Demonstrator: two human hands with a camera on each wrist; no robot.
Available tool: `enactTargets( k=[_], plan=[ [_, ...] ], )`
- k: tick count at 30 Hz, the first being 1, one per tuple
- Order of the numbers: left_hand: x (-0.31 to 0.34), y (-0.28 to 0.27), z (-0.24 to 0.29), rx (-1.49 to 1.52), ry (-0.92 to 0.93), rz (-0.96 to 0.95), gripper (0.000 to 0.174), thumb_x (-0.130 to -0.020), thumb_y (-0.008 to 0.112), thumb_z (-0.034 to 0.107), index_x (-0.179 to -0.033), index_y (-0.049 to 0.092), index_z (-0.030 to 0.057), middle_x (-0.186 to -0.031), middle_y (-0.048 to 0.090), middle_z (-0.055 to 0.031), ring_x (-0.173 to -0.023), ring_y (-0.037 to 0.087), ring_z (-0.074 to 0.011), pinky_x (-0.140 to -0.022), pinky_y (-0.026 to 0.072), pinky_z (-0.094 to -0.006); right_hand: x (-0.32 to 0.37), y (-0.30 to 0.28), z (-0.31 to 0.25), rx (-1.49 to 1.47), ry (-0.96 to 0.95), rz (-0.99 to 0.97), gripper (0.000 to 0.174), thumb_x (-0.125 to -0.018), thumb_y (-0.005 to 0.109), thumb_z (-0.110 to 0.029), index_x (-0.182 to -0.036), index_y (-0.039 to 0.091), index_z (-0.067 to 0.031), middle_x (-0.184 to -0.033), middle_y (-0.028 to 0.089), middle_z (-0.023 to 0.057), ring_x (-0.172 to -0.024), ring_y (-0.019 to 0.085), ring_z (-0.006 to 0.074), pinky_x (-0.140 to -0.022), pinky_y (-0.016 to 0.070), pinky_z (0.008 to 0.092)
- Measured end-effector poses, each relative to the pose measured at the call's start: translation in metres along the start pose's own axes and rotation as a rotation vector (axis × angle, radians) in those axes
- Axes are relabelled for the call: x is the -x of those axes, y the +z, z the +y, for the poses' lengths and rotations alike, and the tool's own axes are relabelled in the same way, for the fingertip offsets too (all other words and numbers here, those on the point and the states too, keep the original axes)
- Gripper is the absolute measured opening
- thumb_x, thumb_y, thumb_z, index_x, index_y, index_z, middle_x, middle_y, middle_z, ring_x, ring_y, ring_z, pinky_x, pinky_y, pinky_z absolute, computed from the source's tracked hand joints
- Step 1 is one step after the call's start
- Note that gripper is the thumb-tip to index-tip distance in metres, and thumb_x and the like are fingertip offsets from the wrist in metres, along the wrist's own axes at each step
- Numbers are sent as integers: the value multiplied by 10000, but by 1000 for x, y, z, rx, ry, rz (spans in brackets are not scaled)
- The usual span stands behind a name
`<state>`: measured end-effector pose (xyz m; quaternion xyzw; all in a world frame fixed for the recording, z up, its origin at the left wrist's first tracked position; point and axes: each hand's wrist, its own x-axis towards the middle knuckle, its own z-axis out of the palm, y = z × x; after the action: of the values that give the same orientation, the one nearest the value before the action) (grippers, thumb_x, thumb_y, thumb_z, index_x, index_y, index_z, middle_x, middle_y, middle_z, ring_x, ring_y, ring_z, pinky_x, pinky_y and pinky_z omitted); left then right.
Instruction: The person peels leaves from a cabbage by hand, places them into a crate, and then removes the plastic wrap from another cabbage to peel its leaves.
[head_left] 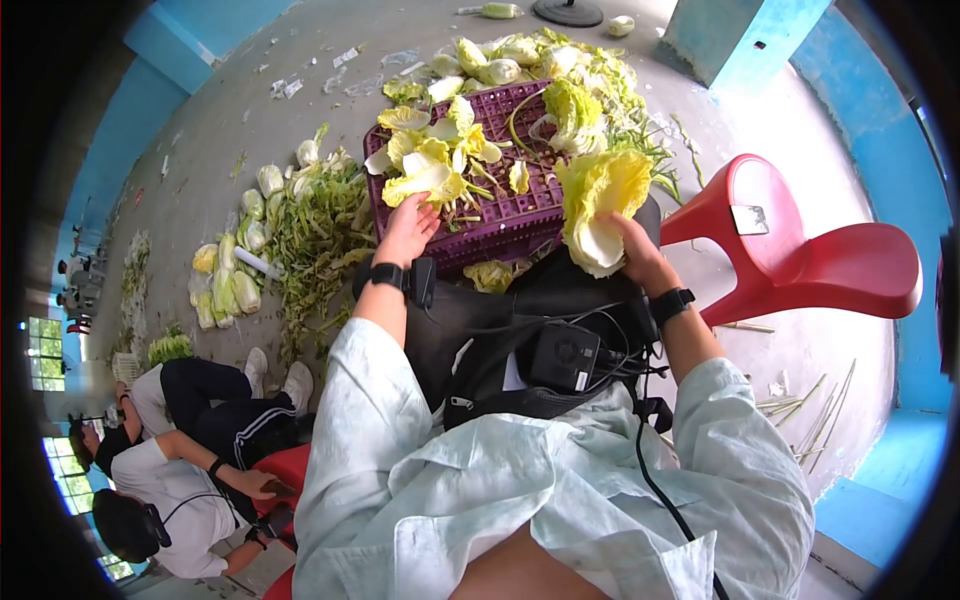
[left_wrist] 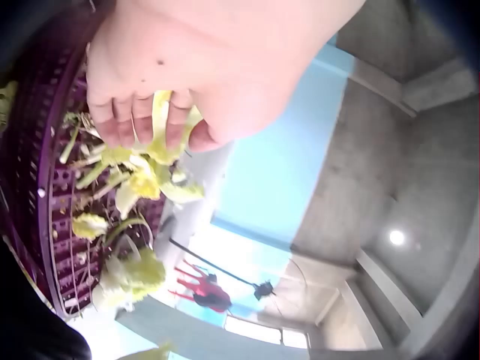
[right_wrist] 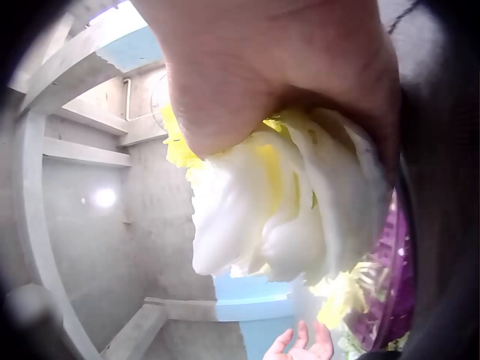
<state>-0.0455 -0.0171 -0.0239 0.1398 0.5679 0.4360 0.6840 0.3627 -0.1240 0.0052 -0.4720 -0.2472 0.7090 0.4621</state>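
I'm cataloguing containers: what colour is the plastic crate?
The plastic crate is dark purple, seen best in the head view.

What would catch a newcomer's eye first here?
Probably the yellow-and-white bunch of napa cabbage leaves in the right hand, by the right end of the purple plastic crate. The crate, strewn with loose leaves, sits in the head view's upper middle. Off to its right, a red plastic chair stands out strongly.

1. Leaves (head_left: 428,160) lie on, or perhaps in, the crate (head_left: 510,237).
2. Left of the crate, cabbages (head_left: 245,291) lie on the floor (head_left: 260,110).
3. Behind it lies a cabbage pile (head_left: 500,71).
4. Right: a chair (head_left: 785,243).
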Motion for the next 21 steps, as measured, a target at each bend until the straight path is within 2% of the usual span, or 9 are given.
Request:
enactTargets(
  k=[3,6,9,10,13,14,17,18,21],
  plan=[
    [-22,14,-5,-144,1,70,490,-943,719,311,-1351,562,89,-1245,549,-106,-1057,590,-239,-919,522,-374,0,5,3,100,-32,-26,404,-994,610,-217,-1336,567,-6,-1218,684,88,-1070,685,197,-923,556,338],
    [-53,26,-18,-95,-113,92,548,-954,707,329,-1383,509,50,-1334,529,-125,-1062,587,-253,-906,537,-378,10,18,3,181,-36,-51,416,-984,625,-193,-1350,562,-8,-1225,676,78,-1056,678,182,-921,547,329],
    [-76,26,-33,-62,-11,87,544,-964,689,333,-1371,499,25,-1429,507,-134,-1081,597,-255,-879,548,-354,12,19,2,193,-54,-72,430,-976,638,-172,-1362,555,-1,-1230,672,67,-1061,668,167,-928,535,317],
    [-70,31,-40,-49,59,174,480,-972,676,349,-1318,547,42,-1336,605,-110,-1055,626,-226,-836,552,-324,14,20,2,195,-49,-65,430,-977,637,-171,-1363,554,-1,-1230,672,66,-1064,667,166,-932,533,316],
    [-47,32,-41,-73,162,257,429,-976,669,368,-1274,593,70,-1149,700,-73,-988,645,-182,-803,540,-297,13,13,5,177,-46,-36,435,-979,642,-178,-1363,548,1,-1225,670,69,-1069,665,171,-946,531,322],
    [-33,34,-38,-41,211,319,358,-974,660,348,-1189,657,62,-999,735,-43,-860,654,-129,-712,520,-250,12,12,6,153,-38,-27,436,-979,644,-180,-1363,546,1,-1223,669,69,-1067,666,173,-948,532,323],
    [-20,27,-24,-86,331,290,361,-960,676,368,-1142,665,57,-1014,733,-55,-853,650,-104,-688,484,-243,12,13,4,132,-24,-11,425,-986,637,-188,-1356,546,-1,-1224,663,73,-1078,661,179,-953,529,325],
    [-18,26,-14,-187,333,314,340,-940,694,336,-1108,679,41,-1004,735,-69,-866,669,-137,-735,500,-291,13,14,3,137,-22,-15,415,-991,629,-193,-1349,552,1,-1231,659,72,-1089,655,178,-962,522,323],
    [0,36,5,-703,639,360,281,-920,701,275,-1071,699,37,-981,735,-85,-870,687,-188,-768,520,-343,9,14,6,144,-42,-27,426,-991,631,-184,-1365,540,-1,-1235,658,77,-1085,660,182,-953,530,327]
  ],
)
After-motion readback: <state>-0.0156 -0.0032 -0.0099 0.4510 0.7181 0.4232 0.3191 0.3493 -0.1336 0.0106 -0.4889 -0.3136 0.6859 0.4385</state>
